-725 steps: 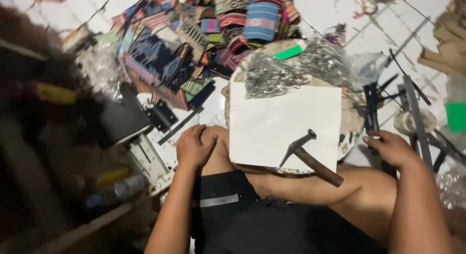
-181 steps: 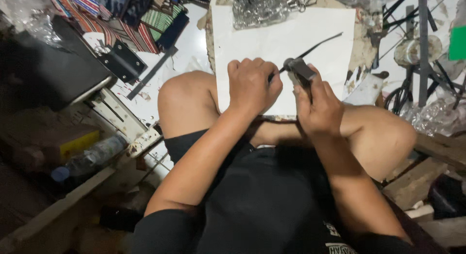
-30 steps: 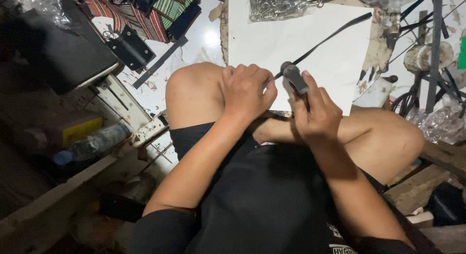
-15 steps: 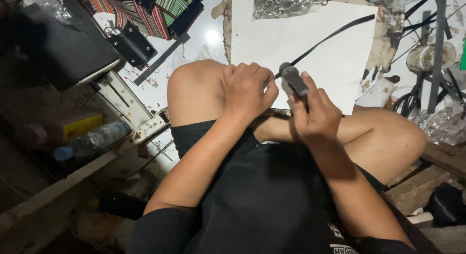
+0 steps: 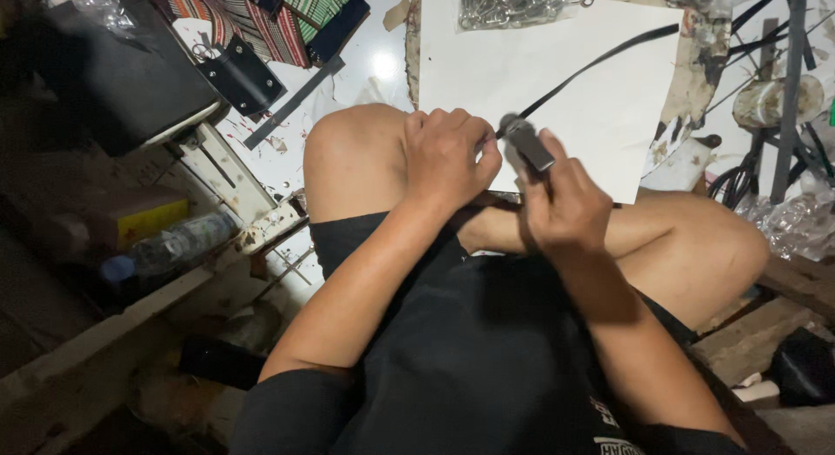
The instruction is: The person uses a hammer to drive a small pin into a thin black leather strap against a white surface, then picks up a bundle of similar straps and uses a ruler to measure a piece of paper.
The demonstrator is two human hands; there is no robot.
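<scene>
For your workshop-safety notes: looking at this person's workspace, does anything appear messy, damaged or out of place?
Yes. The board under the white sheet is stained and ragged at its right edge. Black strips lie crossed and scattered at far right, and a plastic bottle lies on its side at left. The left hand and right hand work a thin black strap.

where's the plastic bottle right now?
Head view, left side: the plastic bottle lies on its side just below the yellow box, left of the person's knee.

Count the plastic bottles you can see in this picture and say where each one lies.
1. A clear bottle with a blue cap lies on its side at the left, beside a yellow box. Others may be hidden in the clutter.
</scene>
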